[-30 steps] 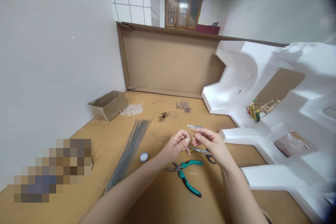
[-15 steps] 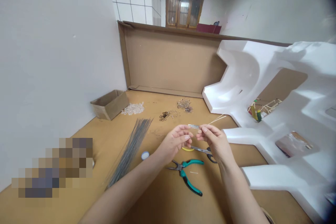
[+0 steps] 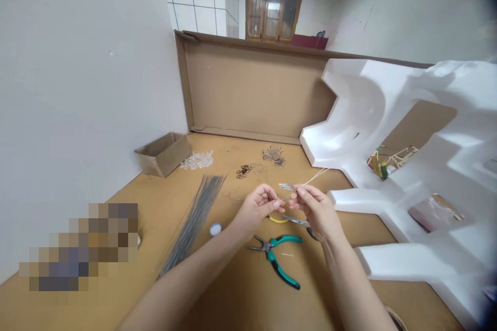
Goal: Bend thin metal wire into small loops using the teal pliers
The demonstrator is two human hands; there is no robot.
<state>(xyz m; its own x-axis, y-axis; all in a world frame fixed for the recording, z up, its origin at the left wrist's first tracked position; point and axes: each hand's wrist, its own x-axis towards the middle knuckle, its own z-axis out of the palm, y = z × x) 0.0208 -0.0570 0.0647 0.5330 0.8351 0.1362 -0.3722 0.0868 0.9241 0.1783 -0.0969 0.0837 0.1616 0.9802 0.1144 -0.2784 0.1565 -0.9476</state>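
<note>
My left hand (image 3: 259, 208) is closed in a pinch, thumb against fingertips; whatever is between them is too small to make out. Close beside it, my right hand (image 3: 317, 208) pinches two thin white wires (image 3: 315, 178) that slant up and right from the fingertips. Just behind the right fingers lies a small bunch of short silver pieces (image 3: 286, 186). Below the hands are scissors (image 3: 297, 221), partly hidden by my right hand, and a yellow handle (image 3: 278, 220). Nearer me lie teal-handled pliers (image 3: 268, 246) with jaws apart and a short thin white piece (image 3: 288, 255).
A bundle of grey wires (image 3: 194, 220) and a round blue-rimmed white object (image 3: 215, 229) lie left. Behind are a cardboard box (image 3: 165, 156), clear small pieces (image 3: 197, 160), black rings (image 3: 244, 171) and small metal parts (image 3: 274, 155). White foam (image 3: 373, 258) borders the right.
The white wires have shifted slightly left and now slope more steeply from my right fingertips. Both hands have moved only a little, with the right fingers tilting.
</note>
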